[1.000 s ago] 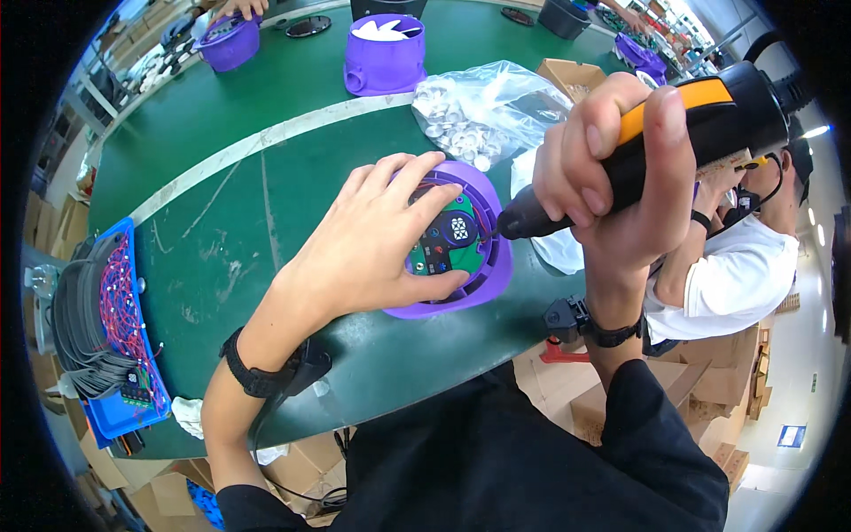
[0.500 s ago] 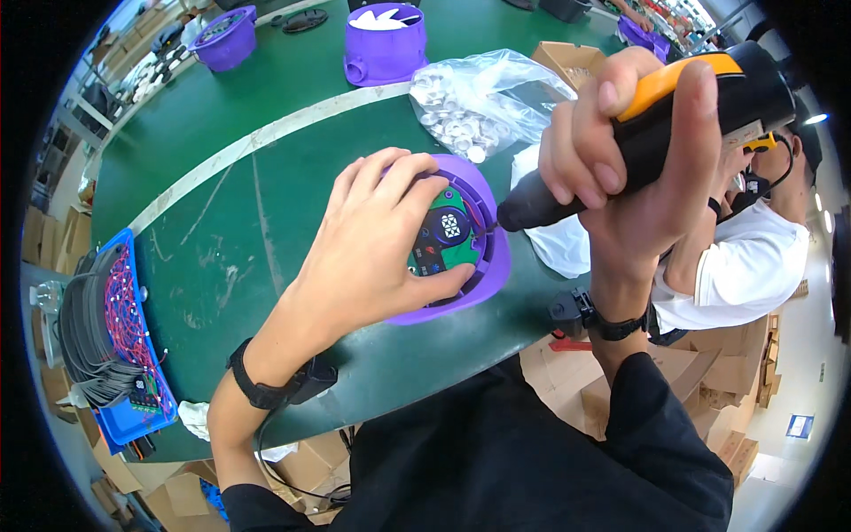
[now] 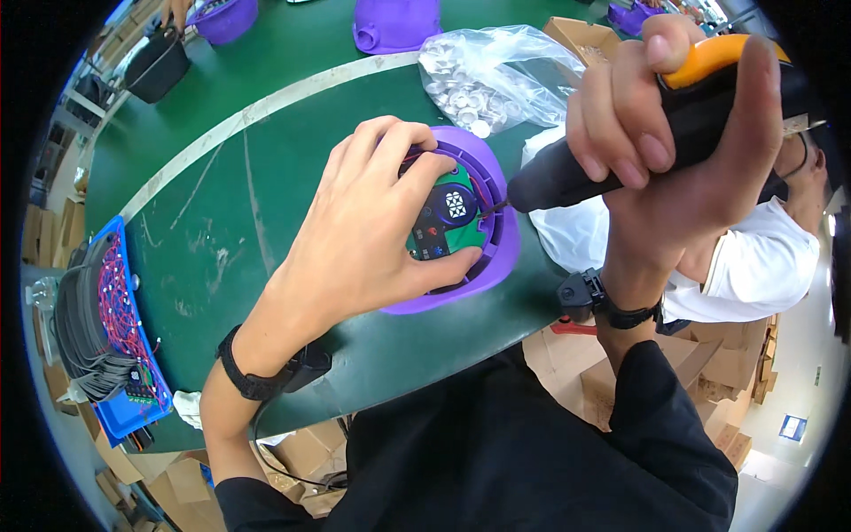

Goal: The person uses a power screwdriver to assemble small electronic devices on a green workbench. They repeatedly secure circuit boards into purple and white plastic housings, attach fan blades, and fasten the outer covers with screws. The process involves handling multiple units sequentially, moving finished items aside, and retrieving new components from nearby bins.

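A purple plastic housing (image 3: 505,244) lies on the green table in front of me. Inside its ring sits a green circuit board (image 3: 465,232) with a lit display and a dark round panel. My left hand (image 3: 368,208) curls over the board's left part, thumb at its lower edge and fingers at its upper edge, hiding that side. In my right hand (image 3: 643,133) is a black and orange electric screwdriver (image 3: 567,173), held tilted. Its thin bit points left and down at the board's right edge; whether it touches a screw I cannot tell.
Beyond the housing lies a clear bag of small whitish round parts (image 3: 479,84), beside a cardboard box (image 3: 581,37). A blue tray (image 3: 133,412) of wires stands at the left. Another person in a white shirt (image 3: 753,266) is at the right; a hand holds a black tub (image 3: 158,66) far left.
The screwdriver's bit has come over the board's right edge. A black tub with another person's hand has appeared at the far left. The view has shifted slightly; my left hand keeps its grip.
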A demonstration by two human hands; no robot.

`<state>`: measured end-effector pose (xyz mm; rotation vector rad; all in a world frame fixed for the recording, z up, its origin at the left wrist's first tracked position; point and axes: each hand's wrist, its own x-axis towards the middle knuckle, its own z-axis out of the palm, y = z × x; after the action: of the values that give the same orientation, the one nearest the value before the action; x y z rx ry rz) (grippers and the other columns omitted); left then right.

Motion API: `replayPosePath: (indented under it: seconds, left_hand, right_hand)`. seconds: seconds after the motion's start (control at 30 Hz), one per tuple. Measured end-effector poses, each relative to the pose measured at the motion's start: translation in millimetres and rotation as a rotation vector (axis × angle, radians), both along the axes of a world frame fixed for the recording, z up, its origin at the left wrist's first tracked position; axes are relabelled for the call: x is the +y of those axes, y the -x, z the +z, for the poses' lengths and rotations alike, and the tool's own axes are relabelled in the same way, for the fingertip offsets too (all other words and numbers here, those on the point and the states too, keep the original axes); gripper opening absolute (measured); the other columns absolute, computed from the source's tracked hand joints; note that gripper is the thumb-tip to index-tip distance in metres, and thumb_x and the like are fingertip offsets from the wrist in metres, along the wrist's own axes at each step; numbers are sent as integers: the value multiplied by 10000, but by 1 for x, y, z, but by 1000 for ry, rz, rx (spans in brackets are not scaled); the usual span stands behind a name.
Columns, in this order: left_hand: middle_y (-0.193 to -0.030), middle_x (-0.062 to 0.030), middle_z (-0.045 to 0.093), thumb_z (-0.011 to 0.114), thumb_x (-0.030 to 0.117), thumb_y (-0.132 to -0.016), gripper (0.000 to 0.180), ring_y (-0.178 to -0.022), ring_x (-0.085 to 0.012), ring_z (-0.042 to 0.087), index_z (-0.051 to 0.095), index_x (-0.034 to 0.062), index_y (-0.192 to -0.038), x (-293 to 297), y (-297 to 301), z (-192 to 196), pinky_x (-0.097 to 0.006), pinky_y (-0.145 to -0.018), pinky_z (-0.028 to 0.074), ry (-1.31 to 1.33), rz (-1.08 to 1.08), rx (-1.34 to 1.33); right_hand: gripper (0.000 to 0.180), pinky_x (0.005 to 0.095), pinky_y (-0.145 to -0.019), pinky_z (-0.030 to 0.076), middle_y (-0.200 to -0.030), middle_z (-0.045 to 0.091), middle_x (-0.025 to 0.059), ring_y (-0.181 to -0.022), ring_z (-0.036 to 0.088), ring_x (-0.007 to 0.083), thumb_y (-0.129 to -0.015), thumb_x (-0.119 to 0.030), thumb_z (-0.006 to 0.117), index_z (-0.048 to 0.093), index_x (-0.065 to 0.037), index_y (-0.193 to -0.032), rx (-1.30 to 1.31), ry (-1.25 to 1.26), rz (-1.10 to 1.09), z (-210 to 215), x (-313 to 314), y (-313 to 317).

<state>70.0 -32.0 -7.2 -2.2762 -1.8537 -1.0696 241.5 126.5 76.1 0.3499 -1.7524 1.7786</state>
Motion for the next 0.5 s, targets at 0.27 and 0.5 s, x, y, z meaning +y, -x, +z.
replayPosePath:
  seconds: [0.27,0.5]
  left_hand:
    - [-1206,-169,580,891,285,-650,625,-1177,-385,551,642,8,-1152,-1,0,1,-472,-999,455,-3,8,11]
    - [-1207,-170,580,893,286,-648,633,-1175,-390,550,639,10,-1158,0,0,1,-470,-1004,451,-1,5,14]
  right_hand:
    - [548,262,-518,394,-634,472,-38,-479,414,81,-1074,-554,318,552,-61,-1130,3,-6,-13,1,-2,0]
    - [563,277,-395,389,-538,473,3,-396,423,103,-1105,-544,341,581,-43,-1013,46,-23,-155,8,-16,10]
